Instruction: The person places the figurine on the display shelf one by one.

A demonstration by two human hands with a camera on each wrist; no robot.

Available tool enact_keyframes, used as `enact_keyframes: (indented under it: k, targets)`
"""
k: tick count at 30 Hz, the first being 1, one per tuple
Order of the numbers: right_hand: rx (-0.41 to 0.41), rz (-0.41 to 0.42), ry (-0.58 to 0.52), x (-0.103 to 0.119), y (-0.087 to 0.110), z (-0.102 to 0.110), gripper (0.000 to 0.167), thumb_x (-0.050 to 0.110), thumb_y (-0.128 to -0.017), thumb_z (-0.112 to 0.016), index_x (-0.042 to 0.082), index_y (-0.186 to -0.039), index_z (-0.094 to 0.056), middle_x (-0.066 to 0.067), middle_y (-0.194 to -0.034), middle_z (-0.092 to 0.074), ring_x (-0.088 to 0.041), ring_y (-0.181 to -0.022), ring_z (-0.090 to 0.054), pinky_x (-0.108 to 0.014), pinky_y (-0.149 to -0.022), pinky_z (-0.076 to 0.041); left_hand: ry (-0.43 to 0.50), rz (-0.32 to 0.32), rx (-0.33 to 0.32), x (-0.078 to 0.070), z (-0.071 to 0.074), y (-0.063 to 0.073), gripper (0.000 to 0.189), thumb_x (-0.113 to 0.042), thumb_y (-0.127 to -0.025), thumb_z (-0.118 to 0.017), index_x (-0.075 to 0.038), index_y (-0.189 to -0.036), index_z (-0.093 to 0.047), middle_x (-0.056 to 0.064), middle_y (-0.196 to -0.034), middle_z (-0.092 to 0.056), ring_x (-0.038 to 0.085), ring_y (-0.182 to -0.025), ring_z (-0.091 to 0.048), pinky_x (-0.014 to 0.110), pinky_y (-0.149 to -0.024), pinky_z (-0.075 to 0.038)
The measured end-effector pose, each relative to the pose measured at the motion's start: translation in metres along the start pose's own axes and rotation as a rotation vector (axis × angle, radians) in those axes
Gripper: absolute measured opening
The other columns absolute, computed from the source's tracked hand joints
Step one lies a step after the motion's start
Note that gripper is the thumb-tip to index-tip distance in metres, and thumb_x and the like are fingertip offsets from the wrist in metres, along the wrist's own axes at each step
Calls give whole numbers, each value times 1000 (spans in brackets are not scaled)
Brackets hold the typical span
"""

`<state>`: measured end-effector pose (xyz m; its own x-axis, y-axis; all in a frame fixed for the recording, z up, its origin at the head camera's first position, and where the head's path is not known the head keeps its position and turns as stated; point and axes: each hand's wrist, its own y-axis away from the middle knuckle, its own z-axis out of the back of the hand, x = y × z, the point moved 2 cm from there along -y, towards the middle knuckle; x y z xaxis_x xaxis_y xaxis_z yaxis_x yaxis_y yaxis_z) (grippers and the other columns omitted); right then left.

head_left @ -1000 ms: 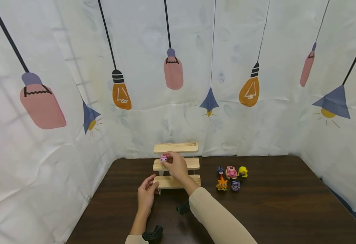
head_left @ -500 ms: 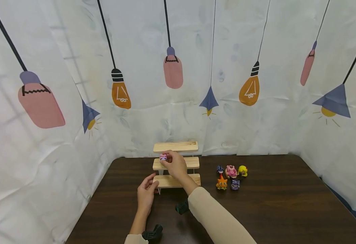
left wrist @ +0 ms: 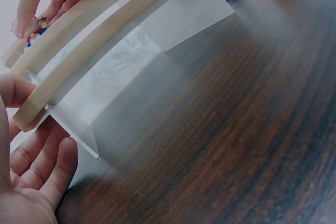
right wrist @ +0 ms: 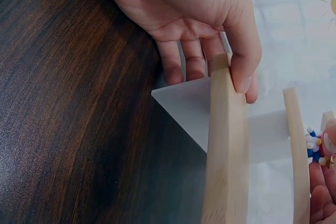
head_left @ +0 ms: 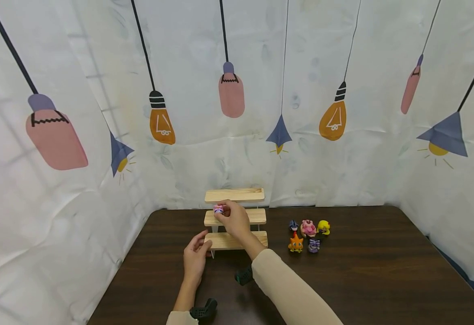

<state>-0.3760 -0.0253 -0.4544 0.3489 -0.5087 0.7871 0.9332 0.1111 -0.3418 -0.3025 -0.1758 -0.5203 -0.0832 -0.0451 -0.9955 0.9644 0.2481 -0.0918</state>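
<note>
A three-tier display stand [head_left: 234,242] has pale wooden shelves on clear, whitish supports. My left hand [head_left: 195,258] grips the left end of its lowest shelf. In the right wrist view, that hand's thumb lies on the shelf [right wrist: 228,145] and its other fingers are beneath, beside the triangular support [right wrist: 186,103]. My right hand [head_left: 235,221] pinches a small pink, white and blue toy figurine [head_left: 218,209] at the left end of the middle shelf [head_left: 257,217]. The figurine [right wrist: 315,145] seems to touch that shelf, though fingers partly cover it.
Right of the stand, several toy figurines sit on the dark wooden table [head_left: 366,262]: a blue-grey one [head_left: 293,225], a pink one [head_left: 308,228], a yellow one [head_left: 324,227], an orange one [head_left: 295,244] and a purple striped one [head_left: 314,245]. A lamp-printed curtain [head_left: 196,176] hangs behind.
</note>
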Motion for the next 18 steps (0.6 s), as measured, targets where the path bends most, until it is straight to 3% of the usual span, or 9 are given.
enact_keyframes:
  k: [8, 18]
  targets:
    - [15, -6, -29, 0, 2, 2, 38, 27, -93, -77, 18, -128, -69, -2, -106, -72, -11, -87, -64, -25, -72, -53, 5, -2, -27, 28, 0, -14, 38, -12, -97, -69, -8, -135, -66, 8, -99, -69, 5, -74, -63, 25, -68, -58]
    - [51, 2, -158, -7, 16, 19, 43, 21, -93, -77, 8, -132, -65, -8, -108, -68, -17, -92, -64, -31, -80, -56, 6, -39, -56, 28, -3, -13, 35, -10, -96, -69, -5, -131, -68, 4, -93, -70, 5, -72, -63, 24, -65, -57]
